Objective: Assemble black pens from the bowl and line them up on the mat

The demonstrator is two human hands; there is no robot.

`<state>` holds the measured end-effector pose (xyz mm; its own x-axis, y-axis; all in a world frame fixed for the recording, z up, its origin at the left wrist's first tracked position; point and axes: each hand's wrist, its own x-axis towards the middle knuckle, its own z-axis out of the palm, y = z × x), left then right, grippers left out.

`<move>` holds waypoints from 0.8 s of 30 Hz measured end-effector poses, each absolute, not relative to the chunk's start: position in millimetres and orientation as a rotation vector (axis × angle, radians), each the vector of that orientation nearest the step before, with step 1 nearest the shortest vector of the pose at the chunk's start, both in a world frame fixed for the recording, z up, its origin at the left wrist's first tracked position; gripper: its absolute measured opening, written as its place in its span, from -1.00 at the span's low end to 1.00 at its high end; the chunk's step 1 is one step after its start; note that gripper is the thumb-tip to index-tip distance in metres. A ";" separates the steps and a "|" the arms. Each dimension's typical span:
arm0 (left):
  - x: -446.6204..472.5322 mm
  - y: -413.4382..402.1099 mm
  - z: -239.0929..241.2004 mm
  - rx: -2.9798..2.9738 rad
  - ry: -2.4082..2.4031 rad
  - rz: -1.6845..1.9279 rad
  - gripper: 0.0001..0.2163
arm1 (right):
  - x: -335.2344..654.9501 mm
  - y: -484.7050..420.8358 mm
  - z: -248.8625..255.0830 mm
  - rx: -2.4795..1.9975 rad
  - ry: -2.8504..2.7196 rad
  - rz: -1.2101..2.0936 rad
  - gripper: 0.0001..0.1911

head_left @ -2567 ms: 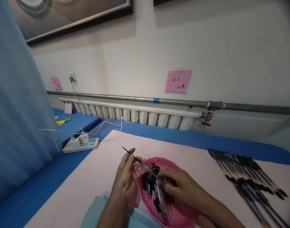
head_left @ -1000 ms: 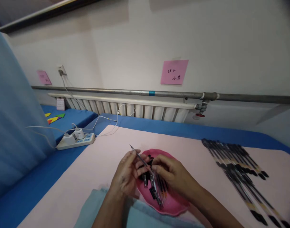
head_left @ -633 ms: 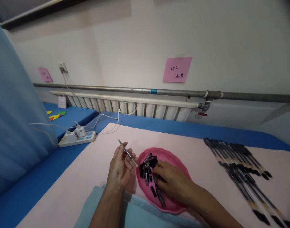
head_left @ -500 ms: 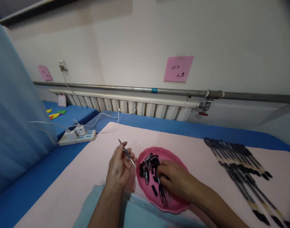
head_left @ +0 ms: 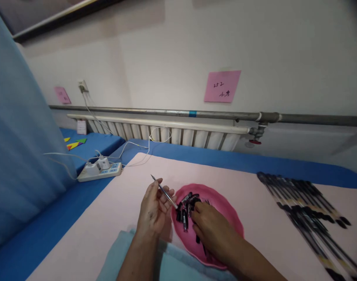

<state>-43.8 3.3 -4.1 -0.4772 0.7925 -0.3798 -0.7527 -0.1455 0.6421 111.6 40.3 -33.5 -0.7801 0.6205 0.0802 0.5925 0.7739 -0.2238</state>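
Observation:
My left hand (head_left: 155, 208) holds a slim pen refill (head_left: 164, 191) between thumb and fingers, its pointed tip up and to the left. The other fingers are loosely curled. The refill's lower end reaches the rim of a pink scalloped plate (head_left: 229, 208). Inside the plate lies a pile of small black and clear pen parts (head_left: 184, 220), some looking like caps and grips. My right hand (head_left: 210, 228) is down in the plate, fingers bent together at the pile. Its fingertips are partly hidden, so what they pinch cannot be made out.
Rows of pens (head_left: 301, 199) lie on the pink sheet (head_left: 108, 230) at the right. A power strip (head_left: 101, 173) with chargers and white cables sits left on the blue surface. Behind are a radiator (head_left: 163, 132) and a pipe (head_left: 219, 114). A blue curtain (head_left: 23, 117) hangs left.
My right hand has shifted slightly lower over the plate and covers more of the parts. My left hand still holds the refill. The whole view has shifted a little.

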 end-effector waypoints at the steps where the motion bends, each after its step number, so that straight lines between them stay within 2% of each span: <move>1: -43.9 3.5 -4.4 0.056 0.984 1.825 -0.91 | 111.5 40.2 -32.0 -0.958 -2.798 0.316 -0.82; 3: -44.2 3.6 -4.6 0.057 0.967 1.832 -0.91 | 112.4 40.8 -25.7 -0.944 -2.685 0.470 -0.80; 9: -41.0 4.0 -4.8 0.049 0.916 1.864 -0.91 | 113.6 43.1 -7.7 -0.955 -2.090 1.231 -0.84; 11: -38.7 4.6 -5.8 0.055 0.896 1.885 -0.91 | 111.2 41.9 -8.9 -0.961 -1.977 1.371 -0.86; 24: -27.6 3.8 0.7 0.090 0.913 1.932 -0.89 | 107.4 33.2 -3.8 -0.992 -1.930 1.381 -0.94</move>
